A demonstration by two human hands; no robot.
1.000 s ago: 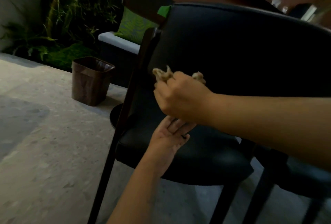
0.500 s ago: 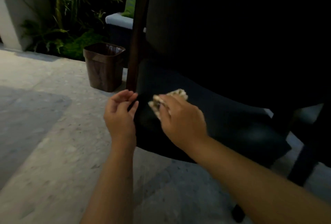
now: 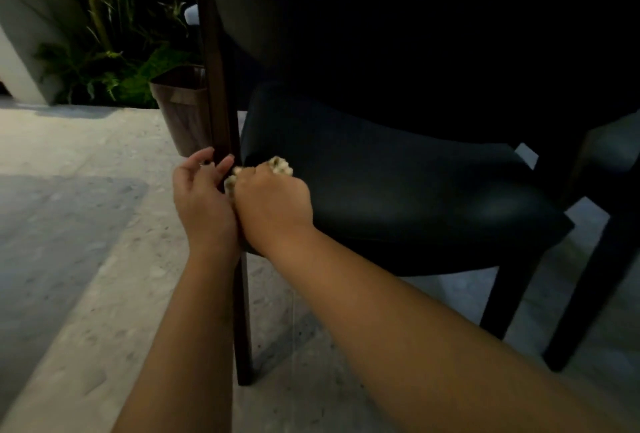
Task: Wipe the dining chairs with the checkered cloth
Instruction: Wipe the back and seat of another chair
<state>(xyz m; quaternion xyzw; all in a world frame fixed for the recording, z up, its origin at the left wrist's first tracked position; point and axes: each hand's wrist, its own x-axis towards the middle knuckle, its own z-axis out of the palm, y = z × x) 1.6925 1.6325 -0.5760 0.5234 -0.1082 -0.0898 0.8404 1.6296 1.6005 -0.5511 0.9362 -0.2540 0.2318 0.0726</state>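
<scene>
Dining chair [image 3: 398,197] with dark upholstery fills the centre and right of the head view, standing on the pale speckled floor [image 3: 69,259]. Its padded seat faces up, and its backrest [image 3: 415,34] occupies the upper part of the view in deep shadow. A dark wooden rear post [image 3: 221,103] runs down the chair's left side to the floor as a leg. A second dark chair [image 3: 609,217] is partly visible at the right edge, just beside the first. A brown waste bin [image 3: 183,110] stands on the floor behind the post, with green plants [image 3: 114,61] beyond it against a light wall [image 3: 20,34].

Both forearms reach in from the lower edge. The right hand [image 3: 273,204] is clenched around the checkered cloth [image 3: 280,165], holding it bunched against the seat's rear left corner, right next to the post. Only small pale folds of the cloth show above and to the left of the knuckles; its pattern is too blurred to make out. The left hand [image 3: 204,197] is beside the right, the two touching, with its fingers [image 3: 225,164] loosely curved at the post. Whether they actually grip the post cannot be determined.
</scene>
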